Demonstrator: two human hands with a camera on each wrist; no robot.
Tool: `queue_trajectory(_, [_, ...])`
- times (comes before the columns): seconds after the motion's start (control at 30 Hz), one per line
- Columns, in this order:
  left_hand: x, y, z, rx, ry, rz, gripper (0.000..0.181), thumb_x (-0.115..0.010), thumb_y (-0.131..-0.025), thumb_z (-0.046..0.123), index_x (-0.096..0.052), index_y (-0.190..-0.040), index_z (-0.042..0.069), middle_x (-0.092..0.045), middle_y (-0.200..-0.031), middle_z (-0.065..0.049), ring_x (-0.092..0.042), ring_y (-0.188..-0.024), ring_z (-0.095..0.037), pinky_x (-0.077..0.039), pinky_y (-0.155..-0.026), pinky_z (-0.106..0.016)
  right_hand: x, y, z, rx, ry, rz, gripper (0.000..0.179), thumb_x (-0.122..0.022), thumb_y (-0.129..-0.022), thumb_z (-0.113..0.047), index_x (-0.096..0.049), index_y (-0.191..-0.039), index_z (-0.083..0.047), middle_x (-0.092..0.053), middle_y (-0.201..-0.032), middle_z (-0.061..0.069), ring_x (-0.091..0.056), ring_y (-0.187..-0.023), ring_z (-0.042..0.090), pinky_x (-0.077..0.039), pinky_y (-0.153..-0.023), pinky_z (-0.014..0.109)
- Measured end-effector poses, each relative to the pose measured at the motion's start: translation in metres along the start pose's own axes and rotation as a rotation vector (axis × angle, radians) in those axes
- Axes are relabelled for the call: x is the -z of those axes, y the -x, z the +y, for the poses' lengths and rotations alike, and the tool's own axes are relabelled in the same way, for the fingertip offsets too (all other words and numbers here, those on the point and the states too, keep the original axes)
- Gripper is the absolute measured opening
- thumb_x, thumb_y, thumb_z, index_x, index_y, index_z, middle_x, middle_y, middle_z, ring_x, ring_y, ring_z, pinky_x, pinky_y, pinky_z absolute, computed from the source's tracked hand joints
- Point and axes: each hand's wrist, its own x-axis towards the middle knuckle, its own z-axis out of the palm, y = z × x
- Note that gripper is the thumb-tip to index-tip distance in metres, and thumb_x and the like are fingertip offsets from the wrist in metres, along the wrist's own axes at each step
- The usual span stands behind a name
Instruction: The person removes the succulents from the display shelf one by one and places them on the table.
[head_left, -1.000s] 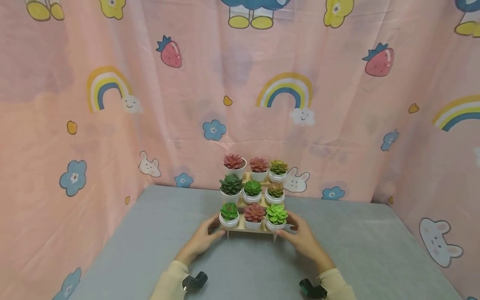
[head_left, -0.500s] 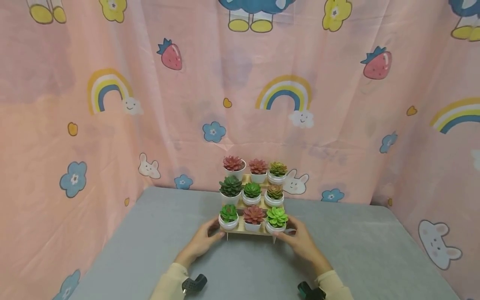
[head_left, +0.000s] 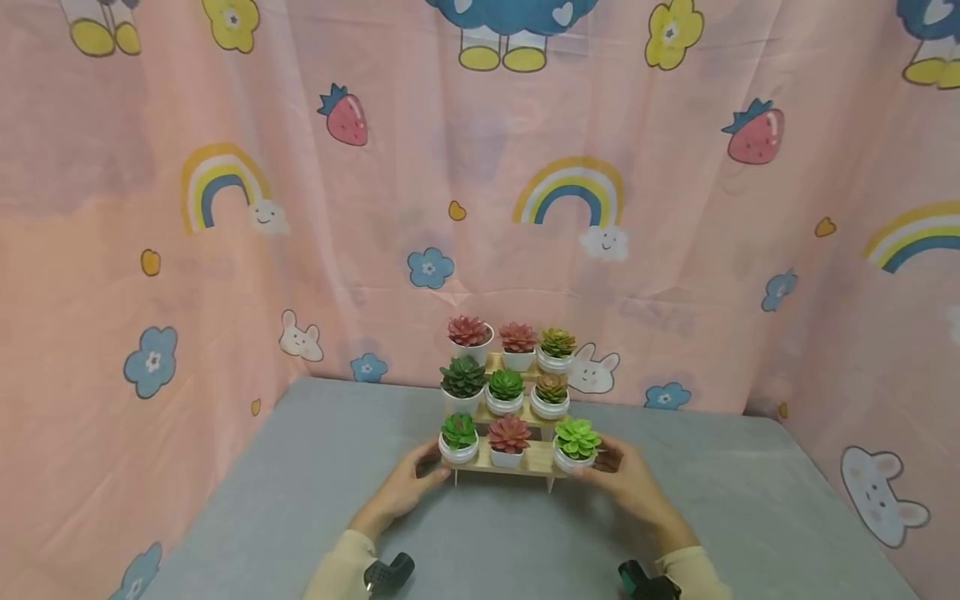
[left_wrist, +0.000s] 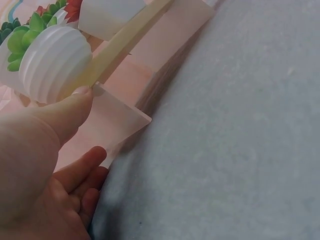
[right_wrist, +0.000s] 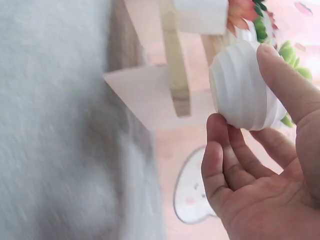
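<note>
Light-green plant shifted right, pinched in right hand; left hand grips stand; loose pinch could drop plant.

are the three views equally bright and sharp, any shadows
Head: fairly even light, soft shadows on the table near the stand; left wrist: dimmest, dark shadow below the stand; right wrist: brighter, table blurred, held pot sharper.

The head view is softly lit. The left wrist view is dim, a shadow lying beside the left hand; the right wrist view is brighter, the tabletop beyond the right hand blurred.
</note>
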Motion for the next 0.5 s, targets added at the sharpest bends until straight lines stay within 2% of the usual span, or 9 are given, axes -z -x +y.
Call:
queue_trajectory(0.27, [0.001,0.004,0.003,-0.012,-0.007,-0.002,0.062,-0.065,-0.099,0.021,-0.041,-0.153,0.001,-0.05,-0.152,-0.021,-0.048,-0.139,-0.042,-0.035,-0.116,-0.061,0.015,0.006,-0.004,0.0,0.057,0.067,0.068,-0.078,-0.089,-0.016,-0.047,-0.146,0.007,-0.058,-0.139,0.026,-0.064,-0.11,0.012,-0.053,-0.086,0.015])
queue_trajectory(0.4, [0.001,0.007,0.005,-0.007,-0.026,0.008,0.063,-0.066,-0.098,0.022,-0.042,-0.152,0.001,-0.051,-0.151,-0.022,-0.048,-0.138,-0.043,-0.035,-0.115,-0.062,0.019,0.007,-0.002,0.019,0.041,0.076,0.068,-0.077,-0.09,-0.017,-0.046,-0.146,0.007,-0.058,-0.138,0.028,-0.064,-0.104,0.002,-0.054,-0.085,0.015])
queue_trajectory(0.5, [-0.002,0.002,0.003,-0.023,-0.039,0.006,0.063,-0.065,-0.099,0.025,-0.041,-0.153,0.002,-0.051,-0.151,-0.021,-0.049,-0.138,-0.043,-0.036,-0.115,-0.063,0.024,0.006,0.0,0.049,0.042,0.109,0.067,-0.075,-0.092,-0.015,-0.044,-0.147,0.007,-0.058,-0.137,0.029,-0.061,-0.099,-0.007,-0.054,-0.084,0.013])
